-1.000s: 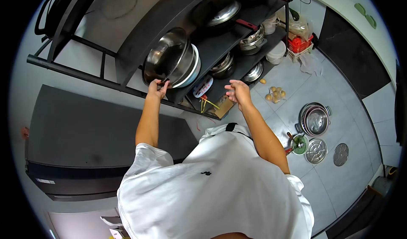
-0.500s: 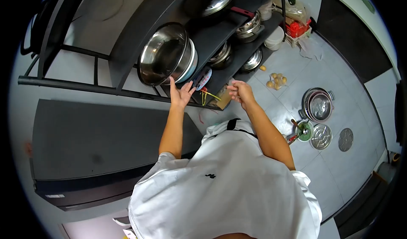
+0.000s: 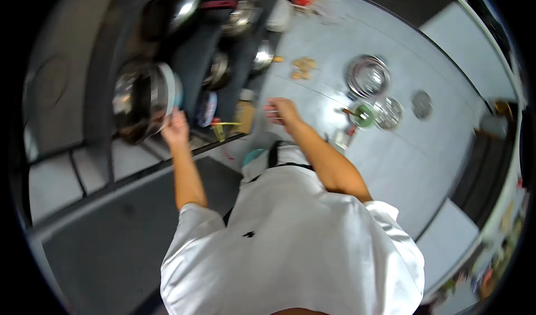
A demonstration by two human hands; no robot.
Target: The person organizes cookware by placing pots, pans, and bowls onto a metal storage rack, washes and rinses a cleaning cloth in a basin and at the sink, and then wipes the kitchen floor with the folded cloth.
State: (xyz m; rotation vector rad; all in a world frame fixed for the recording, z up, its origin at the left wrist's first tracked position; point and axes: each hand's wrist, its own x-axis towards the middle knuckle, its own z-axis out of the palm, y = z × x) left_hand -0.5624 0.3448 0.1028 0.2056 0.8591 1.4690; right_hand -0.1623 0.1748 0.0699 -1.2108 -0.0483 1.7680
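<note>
A steel basin (image 3: 133,103) lies tilted on its side at the left, on the shelf rack. Behind it a white and blue bowl (image 3: 174,86) is nested against it. My left hand (image 3: 176,127) is at the lower edge of these bowls, fingers stretched up along them and seeming to touch; motion blurs the contact. Away from the rack, over the floor, my right hand (image 3: 283,113) has its fingers apart and loosely bent, with nothing I can make out in them. A cardboard box (image 3: 244,117) and a yellow-handled item (image 3: 226,123) sit on the shelf between the hands.
Lidded pots (image 3: 218,69) and pans fill the dark shelves. On the floor are stacked steel pots (image 3: 368,76), a green-filled container (image 3: 364,115), a round steel rack (image 3: 389,114), a perforated disc (image 3: 422,104) and yellowish round items (image 3: 303,67). A dark flat surface (image 3: 123,220) lies lower left.
The view has swung, so the rack sits further left and more floor shows at the right. My left hand is closer against the bowls; my right hand is further from the shelf.
</note>
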